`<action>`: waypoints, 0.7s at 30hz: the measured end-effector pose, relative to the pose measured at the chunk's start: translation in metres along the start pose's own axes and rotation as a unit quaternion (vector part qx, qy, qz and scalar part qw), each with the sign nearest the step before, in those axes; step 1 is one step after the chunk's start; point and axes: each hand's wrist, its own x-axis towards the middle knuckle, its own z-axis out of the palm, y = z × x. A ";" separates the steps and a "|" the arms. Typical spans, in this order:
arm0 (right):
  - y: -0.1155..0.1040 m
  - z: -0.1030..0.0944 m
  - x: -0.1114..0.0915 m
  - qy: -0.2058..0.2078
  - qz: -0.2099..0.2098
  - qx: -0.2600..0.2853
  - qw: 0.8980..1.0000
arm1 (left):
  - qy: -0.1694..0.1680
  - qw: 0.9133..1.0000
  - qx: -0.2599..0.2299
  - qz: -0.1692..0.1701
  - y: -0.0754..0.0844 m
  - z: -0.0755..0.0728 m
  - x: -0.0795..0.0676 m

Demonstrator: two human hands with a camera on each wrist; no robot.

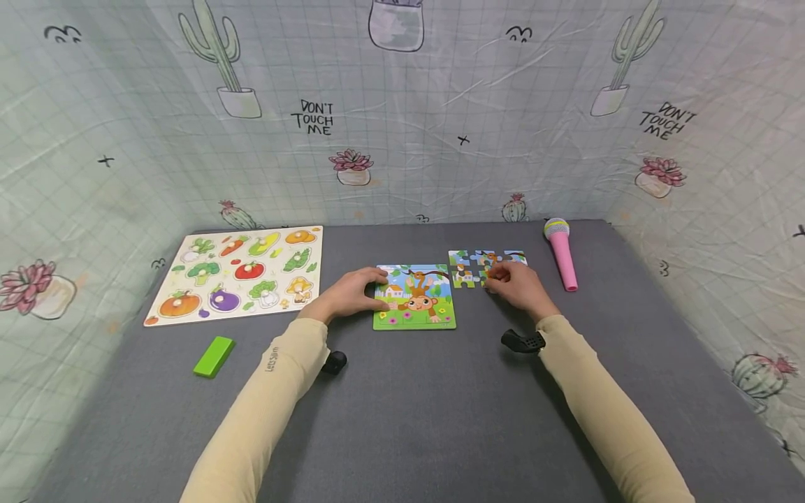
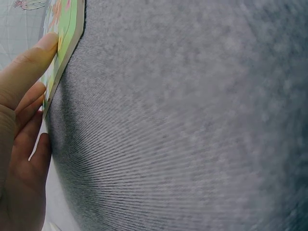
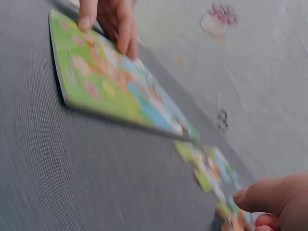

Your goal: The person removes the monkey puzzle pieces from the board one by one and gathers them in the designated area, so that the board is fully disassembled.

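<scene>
A square picture puzzle board [image 1: 418,318] with a monkey hanging from a branch lies on the table. My left hand [image 1: 351,293] rests at its left edge, thumb and relaxed fingertips on the board. In the left wrist view the thumb [image 2: 29,65] lies on the printed face. Just right of the board, loose jigsaw pieces [image 1: 462,269] lie in a loosely spaced group. My right hand [image 1: 518,285] is over the lower right of this group, pinching a puzzle piece [image 3: 233,220] between thumb and fingers. The hand hides much of that piece.
At the left lies a large board [image 1: 251,321] printed with vegetables, with a green block [image 1: 214,357] in front of it. A pink toy microphone [image 1: 562,255] lies right of the pieces. A patterned cloth wall [image 1: 402,84] encloses the back and sides.
</scene>
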 end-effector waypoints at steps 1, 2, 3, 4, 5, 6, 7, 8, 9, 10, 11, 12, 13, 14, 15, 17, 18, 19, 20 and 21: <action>-0.005 0.002 -0.001 -0.001 -0.002 0.001 1.000 | 0.000 1.000 0.000 -0.001 0.000 0.000 0.000; -0.012 0.004 -0.001 -0.005 -0.002 0.006 1.000 | 0.001 1.000 -0.002 -0.003 0.000 0.000 0.000; -0.019 0.007 -0.002 -0.010 -0.004 0.014 1.000 | 0.003 1.000 -0.002 0.000 0.000 0.001 -0.001; -0.026 0.010 -0.003 -0.014 -0.006 0.023 1.000 | 0.006 1.000 -0.003 0.000 0.000 0.001 -0.001; -0.033 0.014 -0.004 -0.022 -0.008 0.032 0.999 | 0.009 1.000 -0.004 0.001 0.000 0.001 -0.001; -0.041 0.017 -0.005 -0.030 -0.011 0.040 0.999 | 0.013 1.000 -0.005 0.003 0.000 0.002 -0.001; -0.047 0.020 -0.006 -0.040 -0.013 0.047 0.998 | 0.016 1.000 -0.007 0.003 0.001 0.002 -0.001; -0.054 0.024 -0.007 -0.049 -0.017 0.056 0.997 | 0.020 1.000 -0.010 0.004 0.001 0.002 -0.001; -0.059 0.027 -0.007 -0.058 -0.023 0.062 0.996 | 0.025 1.000 -0.011 0.007 0.001 0.002 -0.001; -0.064 0.031 -0.008 -0.065 -0.029 0.066 0.995 | 0.028 0.999 -0.013 0.007 0.002 0.002 -0.001; -0.068 0.034 -0.008 -0.073 -0.033 0.069 0.994 | 0.031 0.999 -0.013 0.010 0.002 0.003 -0.001; -0.071 0.038 -0.008 -0.079 -0.038 0.073 0.994 | 0.032 0.999 -0.013 0.013 0.002 0.003 -0.001; -0.073 0.042 -0.008 -0.083 -0.041 0.076 0.993 | 0.032 0.999 -0.014 0.014 0.003 0.003 -0.002; -0.074 0.045 -0.007 -0.086 -0.045 0.080 0.992 | 0.032 0.999 -0.015 0.014 0.003 0.003 -0.002; -0.075 0.049 -0.006 -0.087 -0.046 0.081 0.992 | 0.031 0.999 -0.016 0.013 0.003 0.003 -0.003; -0.074 0.055 -0.005 -0.087 -0.044 0.081 0.992 | 0.027 0.999 -0.019 0.010 0.002 0.003 -0.004; -0.074 0.058 -0.005 -0.087 -0.042 0.082 0.992 | 0.024 0.999 -0.023 0.007 0.002 0.003 -0.004; -0.072 0.060 -0.004 -0.084 -0.042 0.084 0.992 | 0.022 0.999 -0.027 0.003 0.001 0.003 -0.005; -0.071 0.062 -0.004 -0.082 -0.041 0.086 0.992 | 0.021 0.999 -0.028 0.002 0.001 0.003 -0.005; -0.070 0.063 -0.003 -0.080 -0.037 0.088 0.992 | 0.019 0.999 -0.029 0.003 0.000 0.003 -0.005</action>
